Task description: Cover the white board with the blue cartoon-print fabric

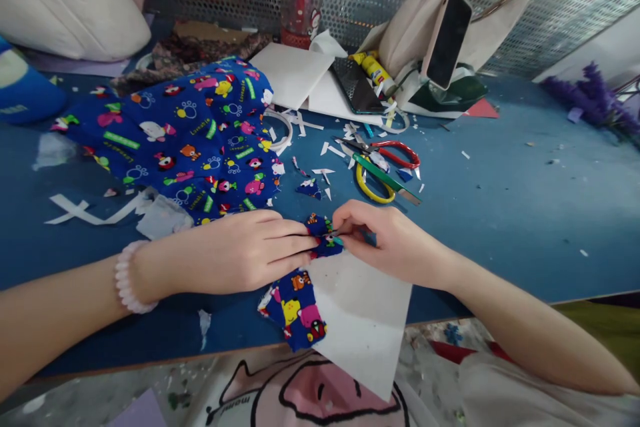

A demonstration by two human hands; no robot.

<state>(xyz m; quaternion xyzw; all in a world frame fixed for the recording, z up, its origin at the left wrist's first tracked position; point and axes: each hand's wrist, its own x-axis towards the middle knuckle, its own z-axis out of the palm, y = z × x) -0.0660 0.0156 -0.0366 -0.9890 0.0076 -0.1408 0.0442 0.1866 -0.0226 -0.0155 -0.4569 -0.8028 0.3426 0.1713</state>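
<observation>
My left hand (240, 253) lies with its fingers stretched out, pressing on a strip of blue cartoon-print fabric (300, 307) along the edge of a white card (365, 307). Fingertips of my right hand (375, 233) pinch together at the fabric's upper end, beside the left fingertips. A small teal bit shows between them; what it is I cannot make out. The card sticks out past the table's front edge. Just beyond the hands lie scissors (400, 155) with red and yellow handles and a green cutter knife (383, 175).
A large piece of the same blue fabric (200, 140) spreads at the left. Behind it are a tape roll (286, 130), white sheets (295, 73), a red-handled cup (303, 7), a yellow glue tube (375, 70) and a propped phone (449, 40). Paper scraps (75, 210) litter the blue table (515, 213).
</observation>
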